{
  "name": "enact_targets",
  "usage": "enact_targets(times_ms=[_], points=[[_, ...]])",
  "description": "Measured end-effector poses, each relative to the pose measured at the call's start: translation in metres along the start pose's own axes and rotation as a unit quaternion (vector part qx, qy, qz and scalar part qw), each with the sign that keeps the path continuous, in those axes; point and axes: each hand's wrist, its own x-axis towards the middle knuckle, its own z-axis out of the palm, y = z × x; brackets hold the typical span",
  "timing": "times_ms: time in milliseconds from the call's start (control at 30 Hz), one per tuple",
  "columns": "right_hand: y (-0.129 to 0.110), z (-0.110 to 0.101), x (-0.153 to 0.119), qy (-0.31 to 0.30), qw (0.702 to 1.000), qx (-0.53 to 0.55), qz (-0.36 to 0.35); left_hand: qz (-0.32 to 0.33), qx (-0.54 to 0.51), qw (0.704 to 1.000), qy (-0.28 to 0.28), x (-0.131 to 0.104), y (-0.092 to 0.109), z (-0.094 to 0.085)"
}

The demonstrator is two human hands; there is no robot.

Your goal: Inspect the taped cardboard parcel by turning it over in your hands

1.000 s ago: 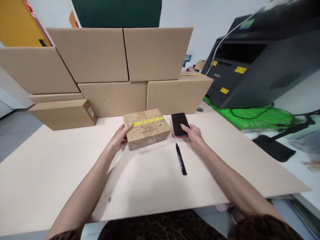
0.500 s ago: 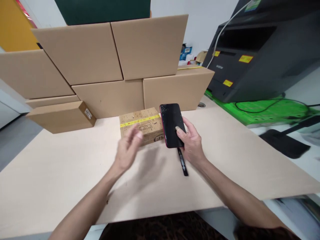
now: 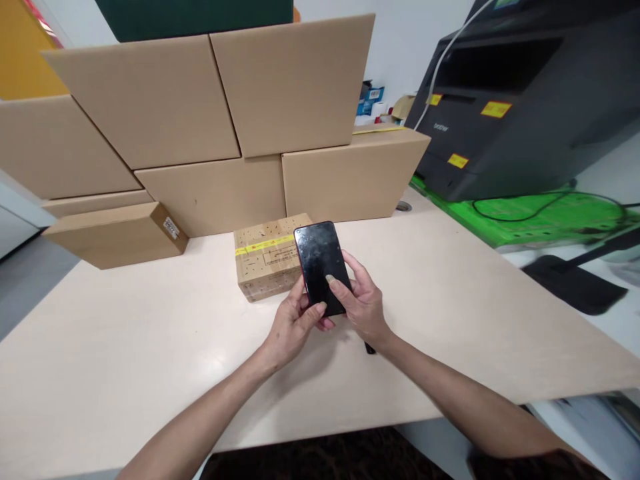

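A smartphone (image 3: 320, 260) with a dark, smudged screen is held up above the table in both hands. My left hand (image 3: 294, 323) grips its lower left corner, thumb on the front edge. From the right side my right hand (image 3: 363, 300) holds it, with the thumb lying over the screen. Behind the phone sits a small cardboard box (image 3: 267, 267) with yellow tape across its top; the phone covers its right end. Only the tip of a black marker (image 3: 370, 349) shows below my right hand, on the table.
Large cardboard boxes (image 3: 185, 193) are stacked along the back of the table (image 3: 125, 360). A flat carton (image 3: 115, 237) lies at the left. To the right, a dark printer (image 3: 480, 133) stands on a green surface (image 3: 530, 220), with a black flat-based stand (image 3: 570, 283) nearer.
My left hand has come in from the left and taken hold of the phone. My right hand has carried the phone left and slightly down, and now hides most of the marker.
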Motion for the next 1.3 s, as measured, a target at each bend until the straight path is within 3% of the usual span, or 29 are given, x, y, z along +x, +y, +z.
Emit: enact_targets(times_ms=[433,867,1300], points=[[0.006,-0.005,-0.002,-0.068,0.997,-0.003,-0.025,0.045,-0.013,0.999,-0.013,0.002,-0.012,-0.013],[0.019,-0.016,-0.005,-0.113,0.993,0.005,0.024,0.025,-0.052,0.998,0.002,0.001,-0.031,-0.018],[0.015,-0.018,-0.008,-0.138,0.99,0.007,0.015,0.03,-0.054,0.998,0.008,-0.001,-0.034,-0.018]])
